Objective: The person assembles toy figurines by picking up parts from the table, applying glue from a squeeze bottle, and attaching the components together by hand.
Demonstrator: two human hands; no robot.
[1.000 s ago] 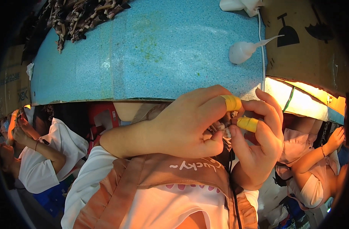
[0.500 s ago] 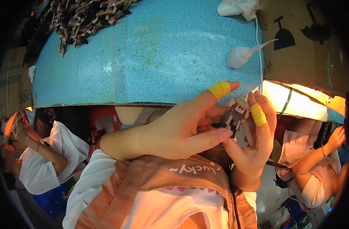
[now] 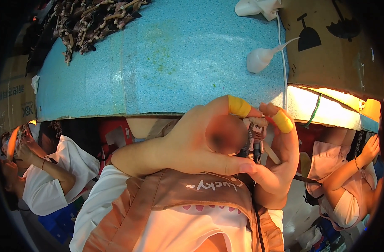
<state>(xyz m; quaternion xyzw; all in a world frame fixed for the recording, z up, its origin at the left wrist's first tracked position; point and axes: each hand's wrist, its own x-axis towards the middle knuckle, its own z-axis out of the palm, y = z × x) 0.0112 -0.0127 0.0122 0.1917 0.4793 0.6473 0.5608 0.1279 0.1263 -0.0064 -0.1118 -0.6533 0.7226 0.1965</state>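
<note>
A small figurine (image 3: 257, 133) with a dark-and-pale striped body and black legs is pinched between both hands in front of my chest. From its left, my left hand (image 3: 200, 138) curls closed around it, yellow tape on a finger; a blurred patch hides part of this hand. My right hand (image 3: 280, 155) grips the figurine from the right, with yellow tape around its bent index finger. Next to the figurine, a pale thin stick (image 3: 271, 153) lies against the right palm. The fingertips cover parts of the figurine.
On the blue table (image 3: 158, 75) lies a heap of similar figurines (image 3: 91, 25), far left. A white squeeze bottle (image 3: 261, 59) with a long thin spout lies near a white cable (image 3: 283, 67) and a cardboard box (image 3: 330, 54). People sit on both sides.
Both hands have shifted round the figurine, which now stands more upright with its legs pointing down toward me. The left thumb reaches further over toward the right palm.
</note>
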